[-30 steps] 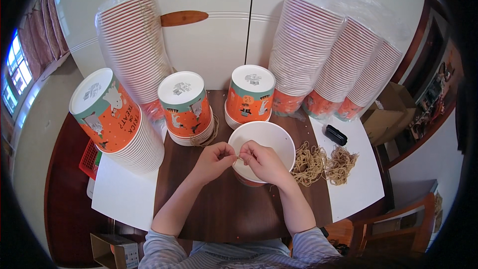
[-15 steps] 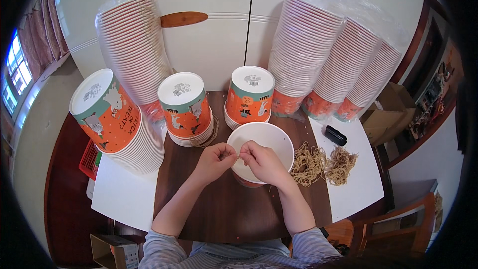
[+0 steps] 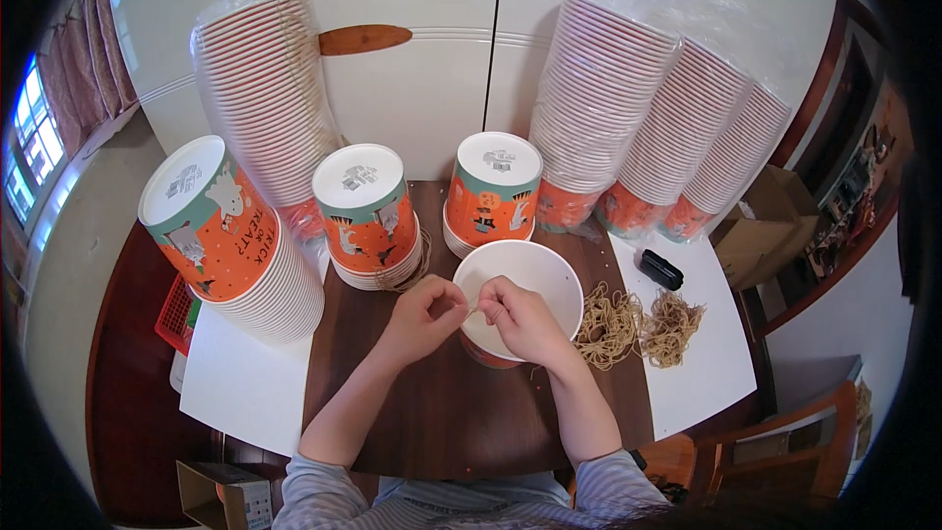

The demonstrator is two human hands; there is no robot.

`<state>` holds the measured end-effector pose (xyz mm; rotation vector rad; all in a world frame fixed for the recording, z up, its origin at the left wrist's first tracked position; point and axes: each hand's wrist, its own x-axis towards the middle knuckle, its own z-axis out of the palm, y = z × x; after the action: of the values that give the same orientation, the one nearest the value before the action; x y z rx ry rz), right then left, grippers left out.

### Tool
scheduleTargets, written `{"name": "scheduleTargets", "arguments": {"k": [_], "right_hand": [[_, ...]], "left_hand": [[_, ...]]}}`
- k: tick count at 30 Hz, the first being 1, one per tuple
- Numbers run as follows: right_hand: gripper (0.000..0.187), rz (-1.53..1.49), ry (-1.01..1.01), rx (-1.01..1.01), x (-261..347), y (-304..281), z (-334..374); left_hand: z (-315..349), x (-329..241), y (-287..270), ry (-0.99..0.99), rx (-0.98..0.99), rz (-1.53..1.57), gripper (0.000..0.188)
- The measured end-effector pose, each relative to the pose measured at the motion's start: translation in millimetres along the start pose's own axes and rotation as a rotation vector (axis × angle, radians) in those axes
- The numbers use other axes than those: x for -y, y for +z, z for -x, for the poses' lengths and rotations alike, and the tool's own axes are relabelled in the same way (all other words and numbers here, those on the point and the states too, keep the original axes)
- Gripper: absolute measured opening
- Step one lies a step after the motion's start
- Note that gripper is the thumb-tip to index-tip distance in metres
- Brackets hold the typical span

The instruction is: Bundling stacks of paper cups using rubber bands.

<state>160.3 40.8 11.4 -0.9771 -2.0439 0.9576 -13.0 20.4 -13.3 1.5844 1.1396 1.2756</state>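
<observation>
My left hand and my right hand meet over the near left side of an upright paper bucket, white inside. Both pinch a short bit of thin tan string between thumb and forefinger; the fingers partly hide it. The bucket stands on the brown tabletop with its mouth upward and a small hole near its right rim. To its right lie two tangled heaps of tan string. Upside-down orange and teal printed buckets stand behind, loops of string beside the left one.
A leaning nested bucket stack stands at the left. Plastic-wrapped stacks rise at the back left and back right. A small black object lies near the string. A wooden chair is at lower right, a cardboard box at lower left.
My left fingers have drawn slightly up and away from the right ones, with more space between the fingertips. The bucket sits slightly farther right; the other things look the same.
</observation>
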Motion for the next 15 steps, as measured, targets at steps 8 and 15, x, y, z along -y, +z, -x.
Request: {"name": "scheduleTargets", "arguments": {"k": [8, 15], "right_hand": [[0.006, -0.087, -0.007, -0.013, 4, 0, 0], [0.007, -0.081, 0.001, -0.022, 0, 1, 0]], "left_hand": [[3, -12, 1, 0.298, 0.044, -0.252, 0.011], [4, -9, 3, 0.099, 0.017, -0.102, 0.009]]}}
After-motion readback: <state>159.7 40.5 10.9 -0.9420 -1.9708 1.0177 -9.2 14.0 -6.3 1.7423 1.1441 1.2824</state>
